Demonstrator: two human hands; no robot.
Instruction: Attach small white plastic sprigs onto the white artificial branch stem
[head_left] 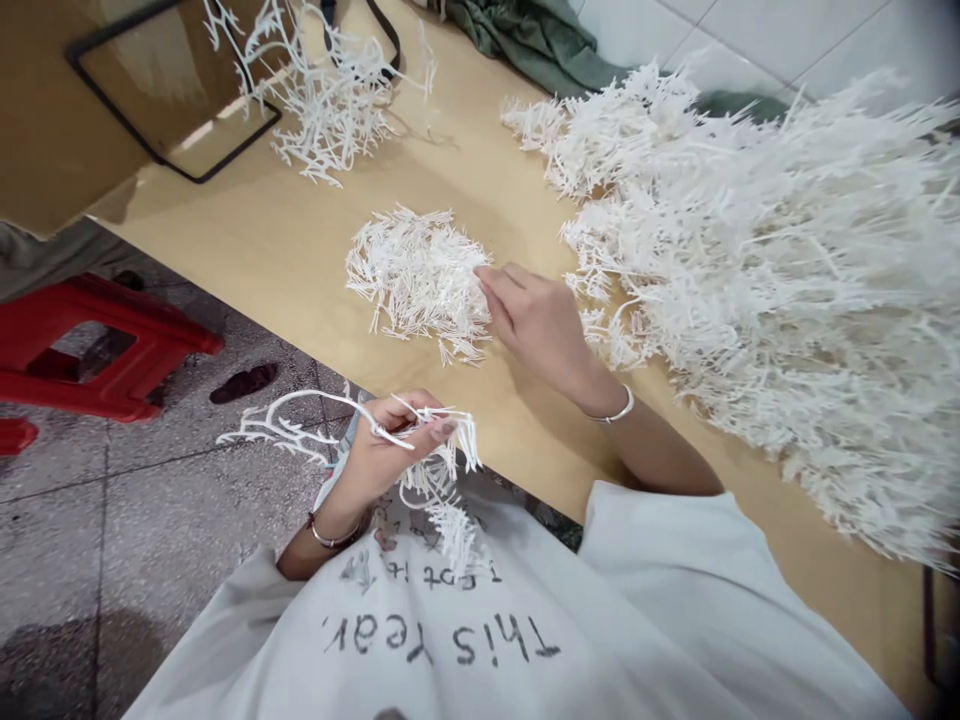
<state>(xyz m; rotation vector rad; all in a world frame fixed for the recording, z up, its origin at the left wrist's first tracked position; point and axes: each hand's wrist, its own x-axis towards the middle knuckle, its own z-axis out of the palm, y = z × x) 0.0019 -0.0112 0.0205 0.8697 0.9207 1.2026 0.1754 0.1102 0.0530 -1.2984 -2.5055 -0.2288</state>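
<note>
My left hand (386,450) is closed around a white branched plastic strand (307,398), with thin tips poking past the thumb. A bare curved stem loops out to the left, while a cluster of thin white prongs (454,530) hangs below in front of the shirt. My right hand (536,325) reaches over the table with its fingertips pinched at the right edge of a small heap of loose thin white pieces (420,275). Whatever lies between those fingertips is too small to make out.
A large mound of white pronged strands (787,250) covers the table's (247,260) right side. Bare tangled stems (330,110) lie at the back left beside a black frame (199,178) and cardboard. Dark green cloth (525,40) borders the wall. A red stool (97,340) stands on the floor.
</note>
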